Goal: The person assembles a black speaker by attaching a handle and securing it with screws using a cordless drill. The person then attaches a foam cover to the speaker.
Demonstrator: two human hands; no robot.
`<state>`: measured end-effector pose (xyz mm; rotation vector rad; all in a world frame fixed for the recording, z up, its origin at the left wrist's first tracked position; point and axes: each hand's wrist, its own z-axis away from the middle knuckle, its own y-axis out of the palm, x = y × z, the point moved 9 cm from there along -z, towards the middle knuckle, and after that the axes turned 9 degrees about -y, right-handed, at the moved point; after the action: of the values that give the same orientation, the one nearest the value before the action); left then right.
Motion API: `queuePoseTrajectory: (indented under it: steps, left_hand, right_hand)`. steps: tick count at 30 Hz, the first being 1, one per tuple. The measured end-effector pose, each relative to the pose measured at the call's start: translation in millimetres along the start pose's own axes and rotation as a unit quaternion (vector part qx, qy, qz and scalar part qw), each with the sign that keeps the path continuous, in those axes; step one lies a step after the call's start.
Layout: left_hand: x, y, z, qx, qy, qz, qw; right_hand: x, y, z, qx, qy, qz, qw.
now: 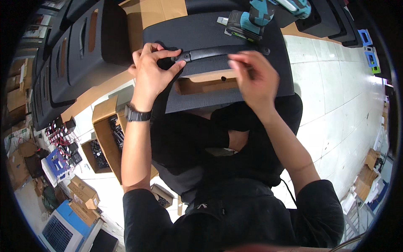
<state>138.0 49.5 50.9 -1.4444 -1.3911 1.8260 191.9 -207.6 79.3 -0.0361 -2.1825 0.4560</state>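
Note:
A black strap handle (212,52) lies across the top of a black textured box (172,34) in front of my lap. My left hand (150,69) pinches the handle's left end piece between thumb and index finger, the other fingers bent behind. My right hand (257,80) hovers over the handle's right part, blurred by motion. Its fingers are curled together; whatever they may hold is too small and smeared to name. Below the handle, a rectangular cutout (201,85) shows bare wood edges. A teal and black cordless drill (247,26) rests on the box's far right.
Similar black boxes with cutouts (84,54) stand at the left, others (323,21) at the far right. Cardboard boxes of small black parts (98,155) sit on the floor to my left, near wired components (63,132). White tile flooring (331,92) spreads to the right.

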Motion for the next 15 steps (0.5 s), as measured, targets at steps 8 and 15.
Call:
queuePoseTrajectory:
  steps: [8, 15]
  left_hand:
    - [33.3, 13.6, -0.5, -0.05, 0.011, 0.083, 0.995]
    - [26.7, 13.6, -2.5, -0.039, -0.006, 0.091, 0.995]
  right_hand:
    - [-2.5, 134.7, -48.4, 0.183, -0.176, 0.035, 0.967]
    - [-0.1, 113.4, -48.6, 0.161, -0.077, 0.008, 0.984]
